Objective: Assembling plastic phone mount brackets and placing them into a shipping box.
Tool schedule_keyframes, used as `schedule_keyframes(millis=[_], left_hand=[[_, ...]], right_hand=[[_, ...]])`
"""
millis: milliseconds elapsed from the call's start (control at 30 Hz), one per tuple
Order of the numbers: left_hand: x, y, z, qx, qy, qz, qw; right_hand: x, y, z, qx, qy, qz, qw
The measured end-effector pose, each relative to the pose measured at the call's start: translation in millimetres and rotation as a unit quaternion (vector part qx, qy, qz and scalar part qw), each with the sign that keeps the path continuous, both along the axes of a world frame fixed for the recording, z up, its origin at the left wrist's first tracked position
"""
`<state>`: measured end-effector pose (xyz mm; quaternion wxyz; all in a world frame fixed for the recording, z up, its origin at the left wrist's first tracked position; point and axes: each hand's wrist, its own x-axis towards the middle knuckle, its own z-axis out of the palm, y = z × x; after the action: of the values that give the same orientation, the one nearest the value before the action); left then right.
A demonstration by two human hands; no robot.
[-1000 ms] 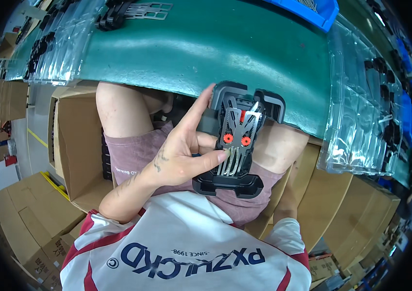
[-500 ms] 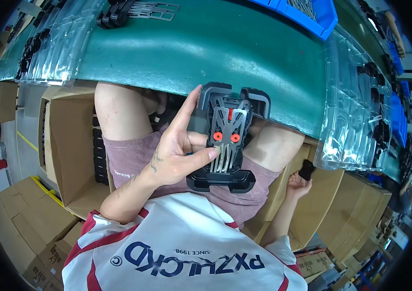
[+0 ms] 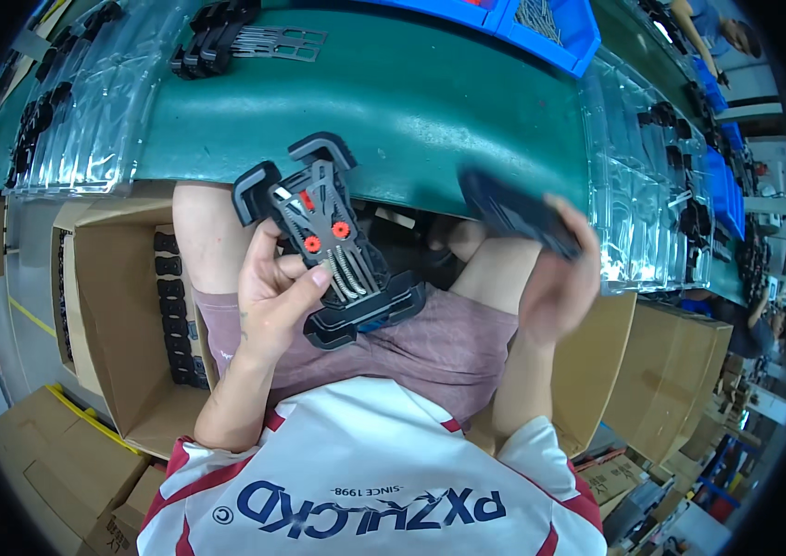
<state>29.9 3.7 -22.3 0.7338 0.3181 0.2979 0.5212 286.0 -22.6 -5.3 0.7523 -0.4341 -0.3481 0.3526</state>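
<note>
My left hand [image 3: 268, 292] is closed around a black phone holder [image 3: 367, 252] above my lap, its thumb pressed on the inner works. The holder is tilted, with two hooked arms at the top and a wide foot at the bottom. Its open face shows two red gears [image 3: 341, 230], grey metal plates and several coil springs [image 3: 346, 275]. My right hand [image 3: 559, 292], smeared by motion, grips a flat black cover [image 3: 509, 206] by its near end. The cover is apart from the holder, to its right. Its details are blurred.
Beyond my knees runs a green worktable [image 3: 402, 111]. On it are a blue bin [image 3: 564, 51] of thin metal pieces, a stack of metal plates [image 3: 286, 44] and clear plastic trays [image 3: 638, 185] with black parts. Cardboard boxes [image 3: 129, 315] flank my legs. Another person [image 3: 712, 32] is at the far right.
My right hand has risen from the box at the right, bringing the black cover toward the holder. My left hand has moved left and tilted the phone holder. The view has shifted slightly.
</note>
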Motion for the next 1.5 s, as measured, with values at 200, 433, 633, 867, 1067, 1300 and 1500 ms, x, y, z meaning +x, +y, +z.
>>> schedule_keyframes(millis=[200, 433, 633, 867, 1067, 1300, 1500], left_hand=[[-22.0, -9.1, -8.1, -0.008, 0.023, 0.034, 0.999], [-16.4, -9.6, -8.6, -0.044, 0.058, 0.121, 0.990], [4.9, -4.3, 11.8, -0.025, 0.027, 0.141, 0.989], [-3.4, -0.9, 1.6, -0.039, 0.019, 0.247, 0.968], [-53.3, 11.6, 29.6, 0.010, 0.087, 0.263, 0.961], [-52.9, 15.4, 32.1, 0.026, 0.115, 0.248, 0.961], [-72.4, 7.7, 11.5, 0.055, 0.042, 0.207, 0.976]], right_hand=[[3.3, 56.7, 3.9, -0.069, -0.618, -0.052, 0.781], [2.9, 64.9, -2.7, -0.054, -0.578, 0.002, 0.814], [9.8, 31.2, -5.2, -0.051, -0.107, -0.261, 0.958], [-35.3, -2.3, -48.5, -0.015, -0.430, -0.220, 0.876], [-38.2, -31.2, -52.0, -0.099, -0.305, -0.141, 0.937], [13.0, -62.9, -57.4, -0.124, -0.428, -0.200, 0.873], [60.4, -128.6, -116.1, -0.406, -0.399, -0.216, 0.793]])
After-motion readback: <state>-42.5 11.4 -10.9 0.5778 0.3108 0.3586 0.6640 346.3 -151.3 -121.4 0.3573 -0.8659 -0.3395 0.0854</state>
